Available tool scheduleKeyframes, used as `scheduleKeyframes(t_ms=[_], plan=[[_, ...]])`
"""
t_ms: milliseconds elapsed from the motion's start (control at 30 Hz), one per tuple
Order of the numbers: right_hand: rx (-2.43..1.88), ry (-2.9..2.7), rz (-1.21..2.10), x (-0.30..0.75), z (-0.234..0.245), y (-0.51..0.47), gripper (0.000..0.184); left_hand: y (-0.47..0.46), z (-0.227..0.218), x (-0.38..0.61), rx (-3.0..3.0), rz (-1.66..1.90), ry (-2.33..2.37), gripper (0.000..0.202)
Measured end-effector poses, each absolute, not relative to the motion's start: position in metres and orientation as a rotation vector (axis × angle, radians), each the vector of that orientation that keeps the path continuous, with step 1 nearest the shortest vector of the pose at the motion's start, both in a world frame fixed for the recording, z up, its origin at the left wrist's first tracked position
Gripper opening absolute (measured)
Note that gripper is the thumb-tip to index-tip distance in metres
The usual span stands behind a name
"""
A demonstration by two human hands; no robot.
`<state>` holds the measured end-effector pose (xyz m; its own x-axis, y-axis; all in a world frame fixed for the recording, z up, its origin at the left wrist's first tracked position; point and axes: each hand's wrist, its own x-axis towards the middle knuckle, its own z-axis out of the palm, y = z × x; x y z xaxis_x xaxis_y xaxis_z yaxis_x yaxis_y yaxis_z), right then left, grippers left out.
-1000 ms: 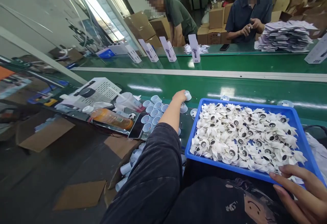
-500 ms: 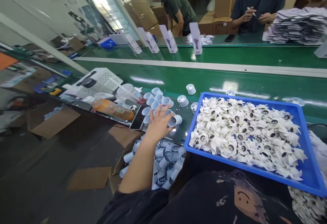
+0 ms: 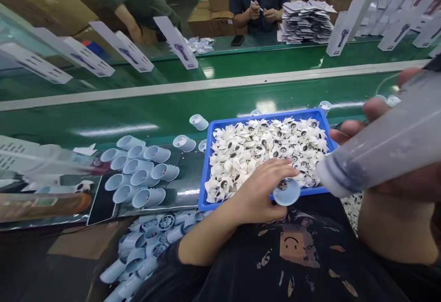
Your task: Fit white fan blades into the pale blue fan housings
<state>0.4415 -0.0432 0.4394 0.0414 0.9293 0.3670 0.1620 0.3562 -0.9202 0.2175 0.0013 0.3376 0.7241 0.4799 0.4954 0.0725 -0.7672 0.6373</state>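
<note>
My left hand [image 3: 260, 189] is closed around a small pale-blue plastic cup [image 3: 287, 191], its open mouth facing me and something dark inside. It is over the near edge of a blue tray [image 3: 204, 180] heaped with white fan impellers [image 3: 255, 148]. Close to the camera at right, my right hand [image 3: 404, 187] grips a thick, cloudy translucent tube [image 3: 389, 136]. The tube slants down leftward, its white end near the tray's right side and a dark part at the upper right. Several similar cups [image 3: 141, 171] stand grouped left of the tray.
Below the bench edge is a pile of blue cups [image 3: 148, 242]. A phone [image 3: 102, 201] and an orange-filled bottle [image 3: 44, 205] lie at left. Loose cups [image 3: 199, 122] sit near the green belt [image 3: 138, 104]. White boxes [image 3: 179, 44] line the far side, where two people are.
My left hand has moved right from the cup group to the tray, now holding a cup. My right hand has come into view with the tube. The view has swung right.
</note>
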Motion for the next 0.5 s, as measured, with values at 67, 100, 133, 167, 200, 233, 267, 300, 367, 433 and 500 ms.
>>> scheduleKeyframes(t_ms=[67, 100, 133, 167, 200, 233, 267, 300, 367, 433, 500], plan=[[-0.914, -1.269, 0.945, 0.426, 0.449, -0.040, 0.084, -0.001, 0.343, 0.238, 2.347, 0.873, 0.395, 0.049], [-0.889, -1.220, 1.001, 0.421, 0.452, -0.039, 0.090, -0.002, 0.345, 0.244, 2.340, 0.876, 0.398, 0.044], [-0.900, -1.189, 1.039, 0.418, 0.454, -0.038, 0.097, -0.003, 0.347, 0.249, 2.328, 0.888, 0.399, 0.041], [-0.912, -1.155, 1.069, 0.415, 0.455, -0.038, 0.103, -0.005, 0.349, 0.252, 2.314, 0.907, 0.398, 0.040], [-0.920, -1.107, 1.086, 0.413, 0.455, -0.038, 0.105, -0.006, 0.350, 0.254, 2.301, 0.938, 0.394, 0.039], [-0.916, -1.062, 1.086, 0.411, 0.455, -0.038, 0.102, -0.007, 0.351, 0.255, 2.292, 0.967, 0.397, 0.036], [-0.910, -1.032, 1.078, 0.410, 0.454, -0.039, 0.094, -0.008, 0.352, 0.256, 2.285, 0.987, 0.402, 0.033], [-0.906, -1.022, 1.078, 0.410, 0.454, -0.040, 0.086, -0.009, 0.353, 0.256, 2.278, 0.994, 0.405, 0.029], [-0.896, -1.051, 1.098, 0.410, 0.453, -0.043, 0.075, -0.010, 0.355, 0.256, 2.268, 0.966, 0.404, 0.024], [-0.883, -1.076, 1.100, 0.409, 0.453, -0.044, 0.079, -0.011, 0.356, 0.256, 2.261, 0.945, 0.416, 0.023], [-0.897, -1.093, 1.077, 0.407, 0.453, -0.043, 0.092, -0.012, 0.358, 0.257, 2.268, 0.940, 0.445, 0.026]])
